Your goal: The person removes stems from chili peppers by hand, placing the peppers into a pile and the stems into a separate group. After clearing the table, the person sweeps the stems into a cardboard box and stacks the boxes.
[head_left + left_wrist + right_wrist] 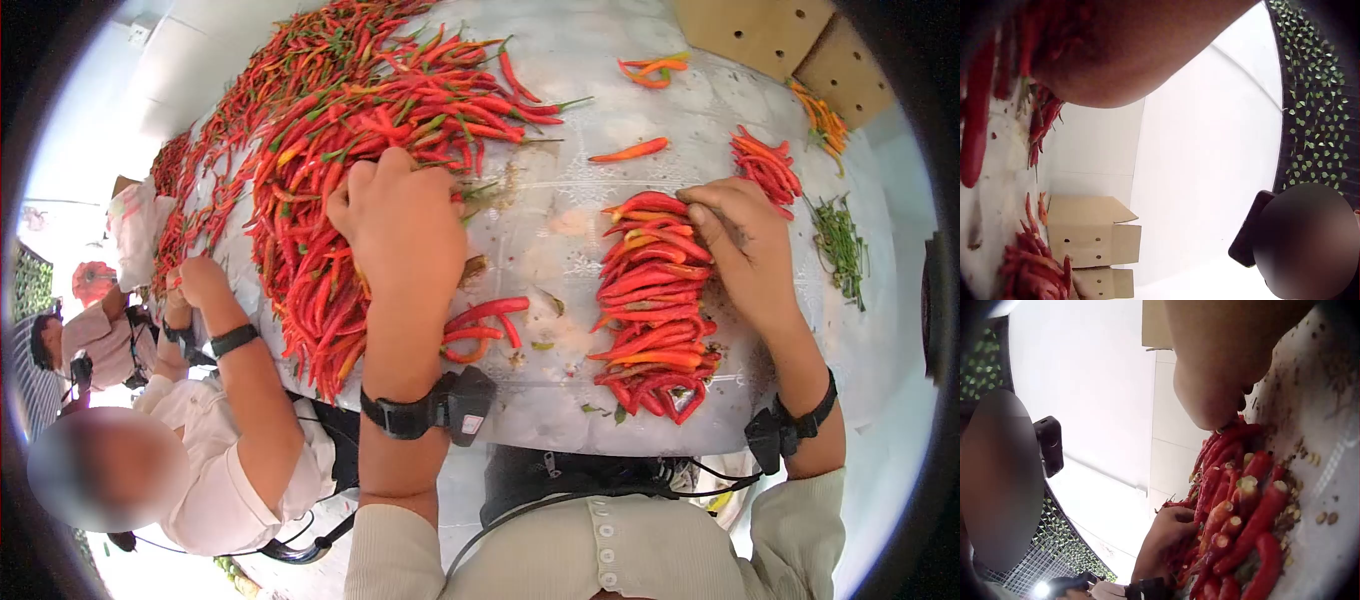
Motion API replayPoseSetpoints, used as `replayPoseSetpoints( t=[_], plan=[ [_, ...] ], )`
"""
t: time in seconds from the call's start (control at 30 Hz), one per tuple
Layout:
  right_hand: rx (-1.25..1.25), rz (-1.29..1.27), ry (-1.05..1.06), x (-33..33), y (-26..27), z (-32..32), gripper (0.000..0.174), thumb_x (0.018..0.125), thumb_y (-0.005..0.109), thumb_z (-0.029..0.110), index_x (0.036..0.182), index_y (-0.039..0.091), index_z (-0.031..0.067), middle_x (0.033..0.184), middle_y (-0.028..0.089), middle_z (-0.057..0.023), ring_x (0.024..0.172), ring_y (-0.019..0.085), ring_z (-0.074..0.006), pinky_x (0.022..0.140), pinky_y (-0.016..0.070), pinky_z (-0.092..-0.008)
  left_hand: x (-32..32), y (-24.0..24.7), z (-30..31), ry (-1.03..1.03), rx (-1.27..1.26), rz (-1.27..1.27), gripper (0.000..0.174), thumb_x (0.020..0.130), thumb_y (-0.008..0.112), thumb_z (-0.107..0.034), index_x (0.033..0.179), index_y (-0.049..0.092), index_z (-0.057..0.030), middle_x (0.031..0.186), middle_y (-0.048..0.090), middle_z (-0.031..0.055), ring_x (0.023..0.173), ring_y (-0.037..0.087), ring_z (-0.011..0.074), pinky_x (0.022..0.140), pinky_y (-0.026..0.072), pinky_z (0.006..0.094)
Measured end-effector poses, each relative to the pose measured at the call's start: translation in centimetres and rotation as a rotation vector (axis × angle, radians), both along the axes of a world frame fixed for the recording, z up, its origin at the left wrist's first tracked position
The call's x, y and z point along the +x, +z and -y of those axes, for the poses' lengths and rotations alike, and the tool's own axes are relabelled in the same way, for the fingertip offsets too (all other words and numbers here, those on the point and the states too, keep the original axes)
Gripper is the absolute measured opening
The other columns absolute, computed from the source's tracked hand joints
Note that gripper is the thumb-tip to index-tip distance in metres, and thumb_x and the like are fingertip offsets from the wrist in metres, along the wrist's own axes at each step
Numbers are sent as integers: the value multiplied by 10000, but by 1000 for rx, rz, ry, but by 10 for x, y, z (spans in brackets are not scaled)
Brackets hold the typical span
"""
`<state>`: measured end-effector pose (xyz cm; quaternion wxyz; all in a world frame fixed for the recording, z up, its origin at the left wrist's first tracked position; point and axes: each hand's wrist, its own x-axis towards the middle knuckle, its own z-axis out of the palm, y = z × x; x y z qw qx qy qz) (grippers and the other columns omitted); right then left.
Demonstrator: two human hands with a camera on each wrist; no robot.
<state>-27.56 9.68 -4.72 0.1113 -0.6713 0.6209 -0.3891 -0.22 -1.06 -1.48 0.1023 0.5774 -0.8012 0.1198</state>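
Observation:
My left hand (405, 230) is over the right side of a big heap of red chili peppers (310, 240), palm down, fingers curled round peppers that the hand mostly hides. To the right lies a long stack of trimmed red chili peppers (655, 300), laid side by side. At its far end my right hand (742, 240) pinches a red chili pepper (650, 200) between thumb and fingers. Seen from the right wrist, the stacked peppers (1250, 519) show pale cut ends facing the camera. Several loose chili peppers (485, 325) lie between heap and stack.
A small red pepper bundle (765, 168), green stems (838, 240) and orange peppers (822, 120) lie at the right. Cardboard boxes (760, 35) with holes stand at the back. Another person's hands (200, 282) work at the left. Seeds and scraps dot the white table cover (560, 410).

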Motion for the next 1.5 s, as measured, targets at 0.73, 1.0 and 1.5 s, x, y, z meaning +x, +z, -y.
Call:
replayPoseSetpoints(
  t=[0.73,1.0,1.5],
  plan=[
    [-298,-43,245,22,37,-27,318,663,826,140,943,692,74,945,638,-77,848,608,-287,740,485,-384,-50,12,-55,-917,59,-669,270,629,827,-85,860,687,-94,806,670,42,763,610,246,937,426,477],
    [-284,-86,224,25,37,-27,325,613,825,77,914,704,80,923,648,-62,824,616,-277,723,487,-374,-50,14,-60,-909,68,-699,285,636,836,-69,878,687,-92,806,678,41,735,602,244,918,435,481],
    [-424,-235,214,24,32,-30,331,536,762,132,846,696,37,850,643,-80,774,617,-262,681,461,-364,-52,14,-62,-889,196,-766,260,616,820,-60,840,692,-90,749,668,37,700,609,230,930,441,470]
  ],
)
